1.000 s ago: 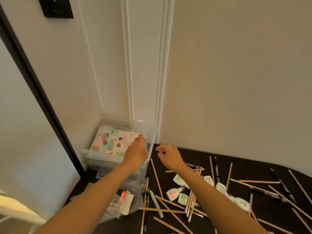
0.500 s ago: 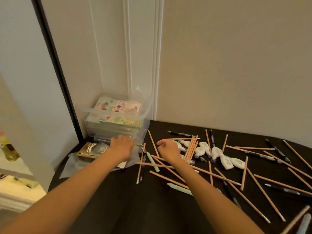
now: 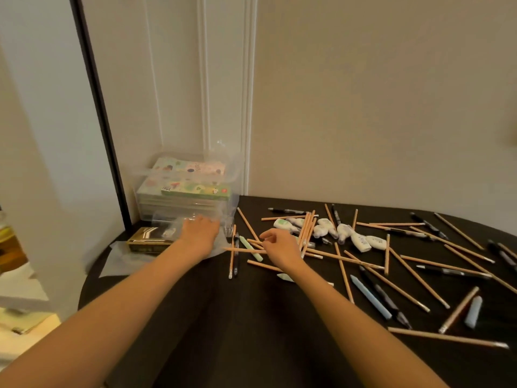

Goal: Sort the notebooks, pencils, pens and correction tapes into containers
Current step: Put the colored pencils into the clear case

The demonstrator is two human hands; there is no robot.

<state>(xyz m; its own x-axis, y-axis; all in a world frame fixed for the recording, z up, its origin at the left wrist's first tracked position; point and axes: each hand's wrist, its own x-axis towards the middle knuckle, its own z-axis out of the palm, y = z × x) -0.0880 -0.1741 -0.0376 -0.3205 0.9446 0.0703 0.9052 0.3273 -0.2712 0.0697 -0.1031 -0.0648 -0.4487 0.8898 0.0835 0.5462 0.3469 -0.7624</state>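
A clear container [image 3: 235,175] at the table's back left corner holds stacked notebooks [image 3: 190,167] with colourful covers. My left hand [image 3: 200,233] rests with flat fingers on a low clear plastic piece [image 3: 167,218] in front of that container. My right hand [image 3: 277,245] hovers with loosely curled fingers over crossed wooden pencils [image 3: 347,259] and holds nothing. White correction tapes [image 3: 347,232] lie in a cluster just right of it. Black pens [image 3: 285,210] and pastel pens [image 3: 369,296] are scattered among the pencils.
A gold and black box [image 3: 148,239] lies on a clear sheet left of my left hand. The dark table [image 3: 251,317] has a rounded left edge. A wall and a dark door frame [image 3: 100,113] close off the back and left.
My left hand has come off the notebooks in the container and dropped to the clear plastic in front. My right hand has lowered over the pencils. The view has tilted down.
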